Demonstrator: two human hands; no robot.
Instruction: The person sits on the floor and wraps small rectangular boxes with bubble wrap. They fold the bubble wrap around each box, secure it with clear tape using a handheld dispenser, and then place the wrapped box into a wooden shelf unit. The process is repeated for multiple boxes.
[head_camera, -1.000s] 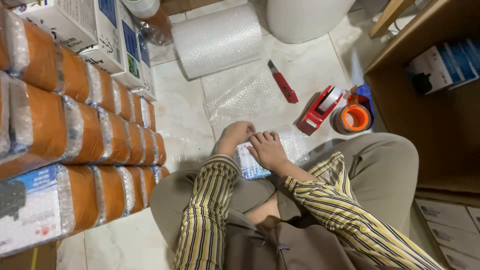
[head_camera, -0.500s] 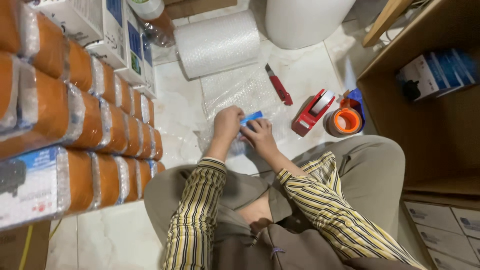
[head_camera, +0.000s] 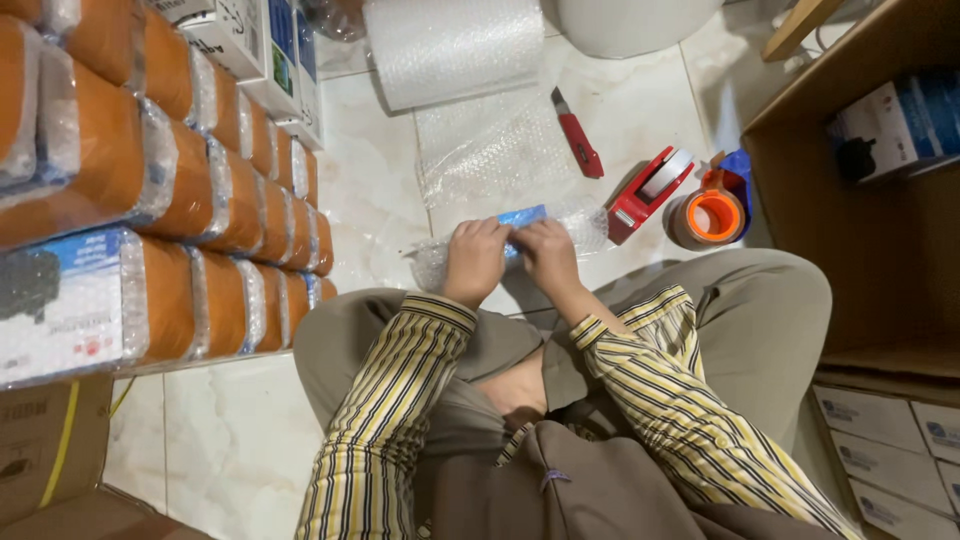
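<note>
A single head-worn camera looks almost straight down from close above the seated person's lap onto the pale tiled floor (head_camera: 370, 190). The bubble-wrap roll (head_camera: 455, 45) lies at the frame's top edge, beyond the knees.

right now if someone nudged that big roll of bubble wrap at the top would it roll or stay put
The bubble wrap roll lies on its side on smooth floor tile, so it would probably roll easily. It looks light for its bulk. The sheet trailing from it would likely flop and drag.
</note>
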